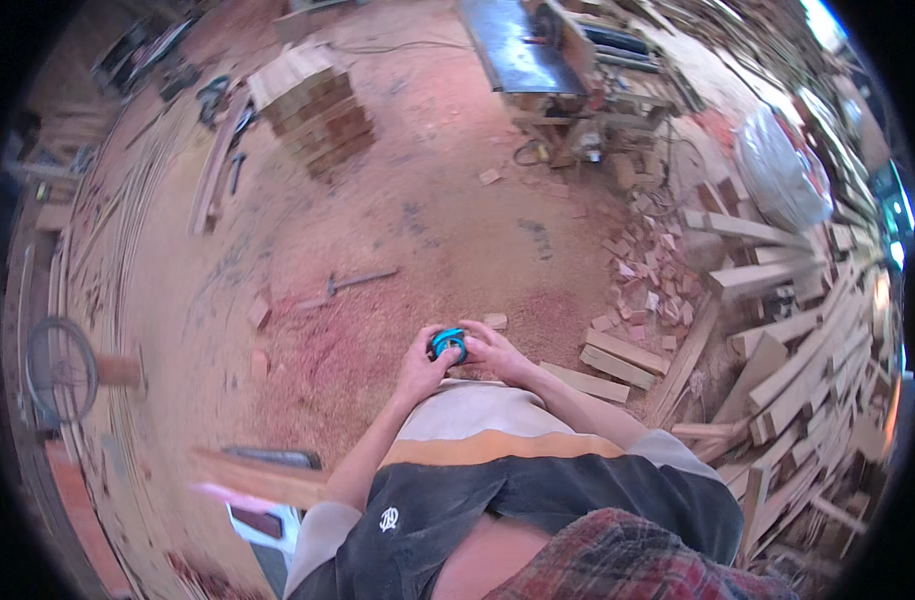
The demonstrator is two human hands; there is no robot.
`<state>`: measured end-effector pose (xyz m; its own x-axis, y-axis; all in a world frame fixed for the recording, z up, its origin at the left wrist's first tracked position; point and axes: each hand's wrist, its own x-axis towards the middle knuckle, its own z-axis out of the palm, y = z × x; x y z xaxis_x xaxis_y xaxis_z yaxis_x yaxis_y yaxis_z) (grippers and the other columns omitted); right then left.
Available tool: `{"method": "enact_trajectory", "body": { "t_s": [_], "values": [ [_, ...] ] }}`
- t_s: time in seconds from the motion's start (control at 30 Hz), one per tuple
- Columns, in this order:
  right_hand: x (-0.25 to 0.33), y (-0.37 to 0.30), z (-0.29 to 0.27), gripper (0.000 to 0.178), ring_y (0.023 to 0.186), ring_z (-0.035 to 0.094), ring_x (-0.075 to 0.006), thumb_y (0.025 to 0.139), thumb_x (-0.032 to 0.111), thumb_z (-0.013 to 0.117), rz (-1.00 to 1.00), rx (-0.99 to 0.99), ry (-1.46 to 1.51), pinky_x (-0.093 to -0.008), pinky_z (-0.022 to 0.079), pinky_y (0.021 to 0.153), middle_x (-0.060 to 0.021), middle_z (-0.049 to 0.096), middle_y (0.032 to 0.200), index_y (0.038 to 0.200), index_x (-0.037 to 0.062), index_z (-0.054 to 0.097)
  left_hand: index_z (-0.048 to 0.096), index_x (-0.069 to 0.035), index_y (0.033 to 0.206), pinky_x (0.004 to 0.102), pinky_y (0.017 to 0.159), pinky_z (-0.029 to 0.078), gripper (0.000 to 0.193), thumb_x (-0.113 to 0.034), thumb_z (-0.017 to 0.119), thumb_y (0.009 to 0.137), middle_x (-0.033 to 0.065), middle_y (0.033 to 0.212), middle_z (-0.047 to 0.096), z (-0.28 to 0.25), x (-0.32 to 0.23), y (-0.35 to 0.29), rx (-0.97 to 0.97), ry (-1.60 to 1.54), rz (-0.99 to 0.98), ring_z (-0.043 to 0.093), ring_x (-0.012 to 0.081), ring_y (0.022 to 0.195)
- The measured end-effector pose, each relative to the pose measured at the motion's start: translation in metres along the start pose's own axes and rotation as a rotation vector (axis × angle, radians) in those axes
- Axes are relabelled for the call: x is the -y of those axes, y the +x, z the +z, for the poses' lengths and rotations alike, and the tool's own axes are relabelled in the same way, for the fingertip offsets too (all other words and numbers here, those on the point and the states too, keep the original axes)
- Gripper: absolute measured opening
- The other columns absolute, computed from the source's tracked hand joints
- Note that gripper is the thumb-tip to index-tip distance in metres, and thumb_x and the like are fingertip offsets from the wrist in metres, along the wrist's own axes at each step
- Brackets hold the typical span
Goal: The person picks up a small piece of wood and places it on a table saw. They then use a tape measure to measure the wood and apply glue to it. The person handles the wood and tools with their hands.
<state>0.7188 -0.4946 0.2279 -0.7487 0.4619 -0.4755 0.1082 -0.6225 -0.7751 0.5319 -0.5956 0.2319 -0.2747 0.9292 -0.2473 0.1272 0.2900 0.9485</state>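
Note:
A small, rounded teal tape measure is held in front of my waist between both hands. My left hand grips it from the left, with the thumb across its near face. From the right, my right hand closes its fingers on the tape measure's upper and right side. Fine details of the tape measure are too small to make out, and I cannot see a blade drawn out of it.
Sawdust and scraps cover the floor. A hammer-like tool lies ahead, with a stacked block of cut timber beyond. A machine with a metal top stands at far right. Boards pile up along the right; a wheel is at left.

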Motion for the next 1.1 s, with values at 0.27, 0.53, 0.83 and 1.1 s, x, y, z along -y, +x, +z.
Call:
{"method": "enact_trajectory", "body": {
  "t_s": [0.27,0.53,0.83,1.1],
  "values": [
    [0.038,0.081,0.060,0.074,0.121,0.065,-0.0228,0.105,0.044,0.067,0.011,0.080,-0.098,-0.0384,0.056,0.101,-0.0148,0.058,0.142,0.160,0.0062,0.036,0.050,-0.005,0.145,0.0430,0.100,0.055,0.069,-0.028,0.083,0.089,0.0221,0.127,0.067,-0.081,-0.002,0.026,-0.107,0.067,-0.077,0.067,0.0320,0.115],
    [0.042,0.155,0.094,0.071,0.115,0.067,-0.0211,0.104,0.043,0.069,0.023,0.132,-0.189,-0.0374,0.058,0.096,-0.0142,0.063,0.134,0.157,0.0049,0.041,0.054,-0.005,0.138,0.0418,0.102,0.053,0.071,-0.029,0.089,0.081,0.0172,0.125,0.066,-0.148,0.038,0.066,-0.128,0.116,-0.249,0.066,0.0303,0.117],
    [0.102,0.238,0.062,0.051,0.113,0.066,-0.0156,0.100,0.029,0.075,0.023,-0.005,-0.317,-0.0334,0.056,0.096,-0.0077,0.068,0.124,0.141,0.0040,0.058,0.045,-0.003,0.147,0.0395,0.081,0.062,0.059,-0.031,0.071,0.103,0.0187,0.131,0.064,-0.165,0.017,0.154,-0.142,-0.296,-0.136,0.068,0.0257,0.108],
    [0.195,0.376,-0.007,0.059,0.116,0.070,-0.0254,0.088,0.025,0.083,-0.144,0.147,-0.558,-0.0414,0.055,0.104,-0.0133,0.071,0.127,0.139,0.0038,0.061,0.057,-0.008,0.134,0.0401,0.075,0.067,0.038,-0.037,0.054,0.110,0.0098,0.118,0.065,-0.198,-0.006,0.324,-0.008,-0.986,-0.442,0.069,0.0218,0.099]
  ]
}}
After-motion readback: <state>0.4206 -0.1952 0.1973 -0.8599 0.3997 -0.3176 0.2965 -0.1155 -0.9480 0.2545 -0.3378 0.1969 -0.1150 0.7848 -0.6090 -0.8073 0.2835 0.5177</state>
